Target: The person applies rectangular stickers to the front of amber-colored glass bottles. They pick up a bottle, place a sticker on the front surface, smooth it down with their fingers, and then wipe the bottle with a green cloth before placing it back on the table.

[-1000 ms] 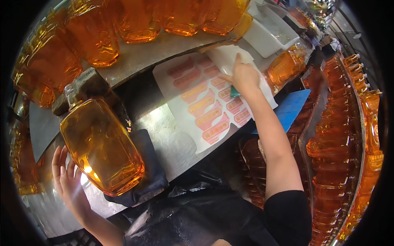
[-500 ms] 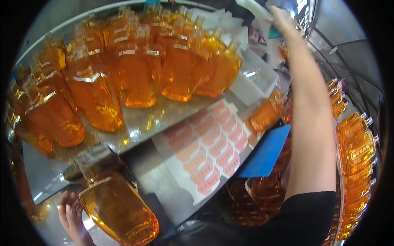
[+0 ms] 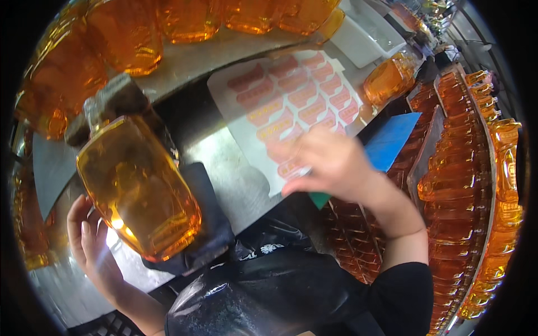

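A large flat bottle of amber liquid (image 3: pixel 140 190) lies on a dark padded rest (image 3: pixel 210 218), its neck toward a dark block (image 3: pixel 120 95). My left hand (image 3: pixel 92 241) is at the bottle's left edge, fingers apart and loosely bent; whether the fingertips touch the glass is hard to tell. Over the lower part of a white sheet of pink labels (image 3: pixel 302 103) is my right hand (image 3: pixel 330 165), blurred, thumb pointing left. A green flat piece (image 3: pixel 319 200) sticks out below its palm, seemingly held in it.
Several amber bottles (image 3: pixel 193 19) stand along the far side of the metal table. Another amber bottle (image 3: pixel 390 78) is beside a white plastic tray (image 3: pixel 367 36). At the right are a blue sheet (image 3: pixel 392 137) and rows of bottles (image 3: pixel 457 168) between dividers.
My right arm has come back from the far right to the label sheet. The view has tilted downward, and my left hand appears closer to the bottle's edge.
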Tool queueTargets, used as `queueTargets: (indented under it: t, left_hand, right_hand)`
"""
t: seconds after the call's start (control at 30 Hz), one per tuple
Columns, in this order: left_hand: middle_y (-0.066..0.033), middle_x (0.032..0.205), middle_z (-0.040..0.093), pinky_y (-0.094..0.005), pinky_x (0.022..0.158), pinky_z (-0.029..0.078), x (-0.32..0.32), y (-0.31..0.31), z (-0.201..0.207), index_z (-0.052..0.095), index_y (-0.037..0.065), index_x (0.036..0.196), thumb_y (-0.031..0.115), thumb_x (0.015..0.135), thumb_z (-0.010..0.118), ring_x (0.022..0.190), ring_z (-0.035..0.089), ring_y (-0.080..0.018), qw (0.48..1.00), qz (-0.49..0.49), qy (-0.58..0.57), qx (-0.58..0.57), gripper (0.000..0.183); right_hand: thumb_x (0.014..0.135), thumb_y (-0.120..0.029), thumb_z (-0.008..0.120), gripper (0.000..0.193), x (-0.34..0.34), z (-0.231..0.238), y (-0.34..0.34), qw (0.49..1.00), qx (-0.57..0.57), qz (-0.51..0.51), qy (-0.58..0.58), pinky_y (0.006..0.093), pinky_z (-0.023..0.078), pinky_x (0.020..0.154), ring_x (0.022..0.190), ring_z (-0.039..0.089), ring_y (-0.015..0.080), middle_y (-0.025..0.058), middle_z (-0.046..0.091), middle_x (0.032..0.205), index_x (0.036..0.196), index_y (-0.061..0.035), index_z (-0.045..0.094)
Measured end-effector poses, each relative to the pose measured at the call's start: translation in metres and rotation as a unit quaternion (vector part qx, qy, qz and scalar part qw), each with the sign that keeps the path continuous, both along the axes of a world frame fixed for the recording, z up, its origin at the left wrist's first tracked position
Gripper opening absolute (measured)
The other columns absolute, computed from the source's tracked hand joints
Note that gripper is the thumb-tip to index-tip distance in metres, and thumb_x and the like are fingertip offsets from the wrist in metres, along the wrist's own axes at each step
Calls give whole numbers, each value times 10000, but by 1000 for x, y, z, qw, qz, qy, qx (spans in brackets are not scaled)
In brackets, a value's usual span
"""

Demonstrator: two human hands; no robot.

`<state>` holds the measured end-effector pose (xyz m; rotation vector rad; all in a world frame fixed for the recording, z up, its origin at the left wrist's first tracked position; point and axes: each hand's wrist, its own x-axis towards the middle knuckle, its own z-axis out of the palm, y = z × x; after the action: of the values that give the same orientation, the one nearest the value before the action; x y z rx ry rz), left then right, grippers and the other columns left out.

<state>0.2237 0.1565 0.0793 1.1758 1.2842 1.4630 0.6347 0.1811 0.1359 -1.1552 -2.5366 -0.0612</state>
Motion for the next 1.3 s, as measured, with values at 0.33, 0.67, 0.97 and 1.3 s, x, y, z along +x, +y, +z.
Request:
queueTargets:
  t: [0.33,0.67,0.97,1.3]
  left_hand:
    - [-204,1334,542,-434,1058,439,16,-39,-5,518,-45,1300,196,989,484,1217,557,-296,995,69,45,51,396]
    - [-123,1448,490,-586,1167,76,53,-13,33,611,141,1318,399,894,617,1459,214,-396,797,-131,567,162,497]
    - [-263,1580,127,-469,1180,185,41,-38,-8,30,-22,1532,410,612,895,1461,176,-405,955,-109,271,60,1335]
    - [-215,1600,133,-505,1173,159,43,4,43,525,155,1408,420,747,729,1476,149,-399,871,-18,483,89,740]
  right_hand:
    - [670,-192,794,309,39,-119,-64,995,79,-61,-3,258,515,611,769,641,163,5,669,893,951,-110,693]
    - [877,-43,700,100,-51,36,33,875,-246,-46,415,200,497,668,731,634,73,52,713,818,929,38,727]
    - [736,-113,700,189,-149,39,45,942,168,288,33,224,494,585,783,692,154,73,721,901,909,-42,730]
    - [747,-487,708,552,-145,41,36,983,31,170,-64,277,404,483,563,546,135,9,564,662,1136,-96,703]
